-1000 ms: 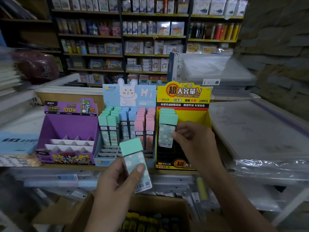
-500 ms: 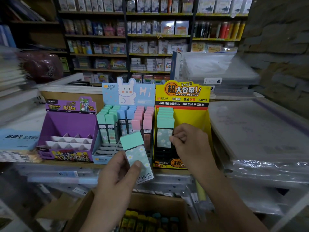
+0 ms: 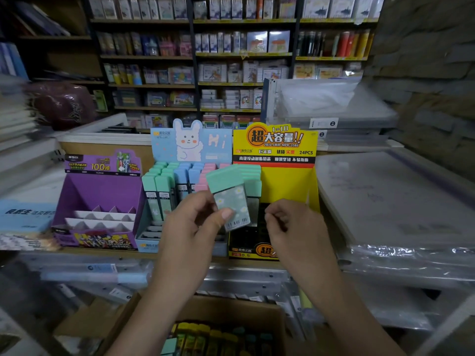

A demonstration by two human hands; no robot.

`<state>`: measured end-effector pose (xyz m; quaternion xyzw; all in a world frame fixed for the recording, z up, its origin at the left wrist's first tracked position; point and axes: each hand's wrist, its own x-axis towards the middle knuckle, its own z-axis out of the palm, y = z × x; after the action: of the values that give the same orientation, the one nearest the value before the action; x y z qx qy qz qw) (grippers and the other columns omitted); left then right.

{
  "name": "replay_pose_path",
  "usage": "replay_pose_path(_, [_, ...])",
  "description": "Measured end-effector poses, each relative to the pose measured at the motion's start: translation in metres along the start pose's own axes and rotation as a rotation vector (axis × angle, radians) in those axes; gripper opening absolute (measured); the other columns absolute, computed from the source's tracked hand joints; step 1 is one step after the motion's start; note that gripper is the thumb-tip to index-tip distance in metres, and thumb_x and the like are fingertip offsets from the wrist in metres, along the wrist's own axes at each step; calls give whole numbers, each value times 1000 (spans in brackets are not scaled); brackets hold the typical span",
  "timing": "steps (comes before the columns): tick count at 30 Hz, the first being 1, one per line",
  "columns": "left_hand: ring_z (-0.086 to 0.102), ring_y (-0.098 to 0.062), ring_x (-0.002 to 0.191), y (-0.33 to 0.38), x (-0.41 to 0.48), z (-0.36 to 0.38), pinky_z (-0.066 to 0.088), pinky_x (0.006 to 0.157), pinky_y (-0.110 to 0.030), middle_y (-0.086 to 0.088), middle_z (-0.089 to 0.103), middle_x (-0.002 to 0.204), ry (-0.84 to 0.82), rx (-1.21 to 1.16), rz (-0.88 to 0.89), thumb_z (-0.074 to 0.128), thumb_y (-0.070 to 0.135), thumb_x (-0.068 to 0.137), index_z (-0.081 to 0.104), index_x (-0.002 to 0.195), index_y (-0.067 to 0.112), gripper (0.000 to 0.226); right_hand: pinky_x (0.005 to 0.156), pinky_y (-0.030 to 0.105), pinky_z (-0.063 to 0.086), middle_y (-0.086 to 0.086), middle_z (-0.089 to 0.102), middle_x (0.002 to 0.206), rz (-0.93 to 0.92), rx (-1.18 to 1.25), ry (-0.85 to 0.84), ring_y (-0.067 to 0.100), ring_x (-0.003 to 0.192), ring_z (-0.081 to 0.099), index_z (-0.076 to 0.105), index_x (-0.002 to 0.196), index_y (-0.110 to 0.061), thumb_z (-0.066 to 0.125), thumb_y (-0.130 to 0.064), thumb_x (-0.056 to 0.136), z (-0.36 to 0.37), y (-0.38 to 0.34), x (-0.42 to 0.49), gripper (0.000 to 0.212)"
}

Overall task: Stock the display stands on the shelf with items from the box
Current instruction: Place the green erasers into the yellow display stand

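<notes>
One wooden shelf [image 3: 77, 251] runs across the shop at waist height and carries three cardboard display stands side by side. Below it an open box [image 3: 226, 312] of stock sits within easy reach, rows of small capped cases showing inside.

On the left, the purple stand [image 3: 100, 201] shows only bare white dividers. The middle blue stand [image 3: 190, 145], topped with a cartoon rabbit, is largely filled with slim mint, blue and pink cases. The yellow stand [image 3: 285, 186] on the right has one column of mint cases [image 3: 253, 176] at its left side, the rest looking unfilled.

Both hands are raised in front of the yellow stand. The left hand [image 3: 190, 227] pinches a mint case [image 3: 230, 199] with a daisy pattern between thumb and fingers, held upright with the cap on top, probably so it can drop straight into a slot. The right hand [image 3: 293, 227] hangs just beside it, fingers loosely curled round nothing, seemingly ready to take or guide the case.
</notes>
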<state>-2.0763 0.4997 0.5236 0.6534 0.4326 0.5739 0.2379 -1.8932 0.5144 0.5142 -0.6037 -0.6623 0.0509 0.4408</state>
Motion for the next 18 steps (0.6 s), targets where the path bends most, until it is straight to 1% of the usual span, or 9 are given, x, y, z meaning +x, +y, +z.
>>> replay_pose_path(1, [61,-3,75,-1,2,3,47,63,-24,13,68,81,16,39,14,70,16,94,67,90,32,16,70,26,50,-13,67,88,-14,-26,0,5,81,61,70,94,-26,60,-23,96,-3,0,-4,11])
replay_pose_path(3, [61,-3,75,-2,5,10,47,64,-26,14,67,81,46,110,26,71,19,92,68,92,30,11,68,23,45,-12,64,88,-37,-65,-22,5,81,58,68,94,-25,56,-22,98,-6,2,-12,13])
replay_pose_path(6, [66,-3,82,-5,7,18,52,70,-26,13,71,87,73,166,36,73,20,91,72,98,25,9,72,25,46,-8,62,92,-49,-101,-65,8,84,56,68,97,-21,52,-21,101,-9,3,-15,17])
replay_pose_path(8, [68,-5,85,-8,8,21,56,74,-31,12,73,90,86,197,54,74,20,90,73,100,23,10,73,26,46,-7,60,91,-54,-105,-72,9,85,55,68,96,-19,51,-20,101,-10,3,-16,18])
replay_pose_path(10, [69,-5,85,-11,8,24,57,76,-34,12,73,90,94,220,69,75,19,90,73,100,24,11,73,27,47,-7,59,91,-62,-115,-73,9,85,54,68,96,-19,51,-20,100,-10,2,-16,18])
replay_pose_path(13, [69,0,86,-16,8,27,57,76,-23,17,73,90,83,229,86,76,17,89,72,101,28,16,73,27,48,-7,59,91,-66,-124,-83,9,86,54,69,96,-20,52,-21,100,-9,2,-16,17])
replay_pose_path(18, [69,1,87,-22,8,31,54,77,-14,13,73,93,107,311,140,77,17,88,72,104,23,17,70,30,49,-10,57,87,-60,-127,-90,8,84,53,67,90,-23,54,-21,98,-9,2,-17,16])
